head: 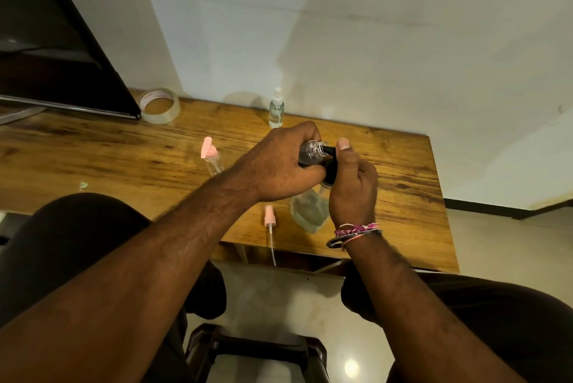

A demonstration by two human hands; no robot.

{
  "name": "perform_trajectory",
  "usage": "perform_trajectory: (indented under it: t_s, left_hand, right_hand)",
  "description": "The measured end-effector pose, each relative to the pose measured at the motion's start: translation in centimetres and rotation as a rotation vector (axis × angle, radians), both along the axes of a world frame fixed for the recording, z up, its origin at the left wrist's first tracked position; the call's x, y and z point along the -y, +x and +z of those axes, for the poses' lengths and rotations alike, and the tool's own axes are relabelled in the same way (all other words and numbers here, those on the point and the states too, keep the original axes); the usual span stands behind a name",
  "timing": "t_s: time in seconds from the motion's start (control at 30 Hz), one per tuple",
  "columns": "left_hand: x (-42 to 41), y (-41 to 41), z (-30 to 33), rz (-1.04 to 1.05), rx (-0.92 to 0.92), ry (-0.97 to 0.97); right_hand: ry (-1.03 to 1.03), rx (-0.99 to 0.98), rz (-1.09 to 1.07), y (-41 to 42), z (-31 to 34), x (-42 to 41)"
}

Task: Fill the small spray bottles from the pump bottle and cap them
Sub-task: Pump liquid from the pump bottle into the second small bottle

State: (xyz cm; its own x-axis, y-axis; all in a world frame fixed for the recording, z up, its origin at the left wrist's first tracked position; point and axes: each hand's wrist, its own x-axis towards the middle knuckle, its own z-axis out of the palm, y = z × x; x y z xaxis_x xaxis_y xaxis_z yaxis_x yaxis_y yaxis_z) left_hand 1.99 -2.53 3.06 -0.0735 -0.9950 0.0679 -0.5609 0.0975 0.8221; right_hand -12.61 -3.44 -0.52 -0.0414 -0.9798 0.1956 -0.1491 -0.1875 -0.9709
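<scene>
Your left hand [280, 162] grips a small spray bottle [310, 150], tipped so its open neck points right, touching the black pump nozzle [329, 151]. Your right hand [352, 184] grasps the pump bottle [308, 212] near the table's [403, 171] front edge, thumb on the pump.

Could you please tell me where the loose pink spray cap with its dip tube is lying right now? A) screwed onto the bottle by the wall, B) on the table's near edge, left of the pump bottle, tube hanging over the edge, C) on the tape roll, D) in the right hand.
B: the loose pink spray cap lies on the table near its front edge, left of the pump bottle, its tube reaching past the edge.
</scene>
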Motion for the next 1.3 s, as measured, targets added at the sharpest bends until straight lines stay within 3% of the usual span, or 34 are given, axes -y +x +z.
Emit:
perform_trajectory:
  t_s: [0.37,0.8,1.3]
  left_hand:
    - [0.1,-0.2,-0.1,0.001,-0.010,0.024]
    - [0.2,-0.3,0.3,0.015,-0.018,0.036]
    - [0.0,-0.2,0.1,-0.004,-0.018,0.023]
  right_hand:
    - [-0.033,-0.002,0.010,-0.1,-0.2,0.1]
    - [0.148,0.063,0.045,0.1,1.3,-0.6]
    - [0.054,0.022,-0.002,0.1,0.2,-0.3]
